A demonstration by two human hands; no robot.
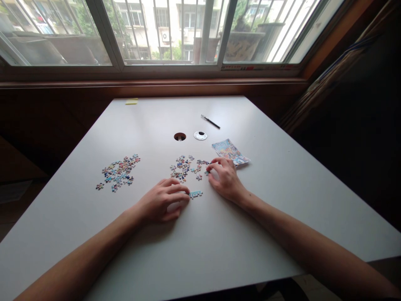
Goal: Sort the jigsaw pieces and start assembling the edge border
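Observation:
My left hand [164,199] rests on the table with its fingers apart and bent. Its fingertips touch the left end of a short light-blue strip of joined puzzle pieces [196,194]. Beside the middle group of loose puzzle pieces [181,168], my right hand [226,179] is closed, thumb and forefinger around a small puzzle piece [207,172] that they partly cover. Under and behind the right hand's knuckles lies a colourful printed picture sheet [230,150], its near left part hidden by the hand.
A second group of loose puzzle pieces [120,171] is spread at the left of the white table [250,238]. Farther back are a round cable hole [179,137], its loose cover [200,135] and a black pen [211,121]. A yellow sticky note [131,101] is at the far edge.

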